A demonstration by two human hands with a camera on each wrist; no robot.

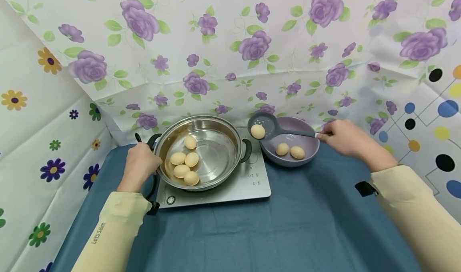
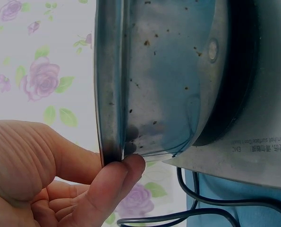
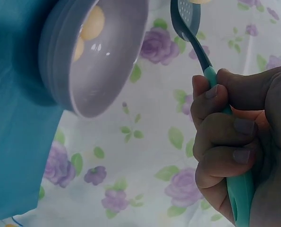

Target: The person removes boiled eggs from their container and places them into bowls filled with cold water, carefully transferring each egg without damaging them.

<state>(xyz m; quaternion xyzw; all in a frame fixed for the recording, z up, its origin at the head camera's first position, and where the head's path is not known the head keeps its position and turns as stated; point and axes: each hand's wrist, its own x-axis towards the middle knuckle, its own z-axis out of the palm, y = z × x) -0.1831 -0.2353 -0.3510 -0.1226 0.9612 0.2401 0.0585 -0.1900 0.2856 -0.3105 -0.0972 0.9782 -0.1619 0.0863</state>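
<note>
My right hand [image 1: 342,138] grips the handle of a grey slotted spoon [image 1: 267,123], its fingers curled round the green grip [image 3: 242,194] in the right wrist view. One egg [image 1: 257,131] lies on the spoon's perforated head, held above the gap between pot and bowl. My left hand [image 1: 139,164] pinches the rim of a steel pot [image 1: 219,156] between thumb and fingers, as the left wrist view shows. Several eggs [image 1: 185,160] lie on the left side of the pot's floor. Two more eggs [image 1: 297,152] sit in the purple bowl [image 1: 309,144], partly beneath the spoon handle.
The pot stands on a flat silver induction cooker [image 1: 257,184]. Black side handles [image 1: 246,151] jut from the pot, and a black cord [image 2: 216,201] loops beside the cooker. A blue cloth [image 1: 230,236] covers the table; flowered sheets [image 1: 223,44] hang behind and at the sides.
</note>
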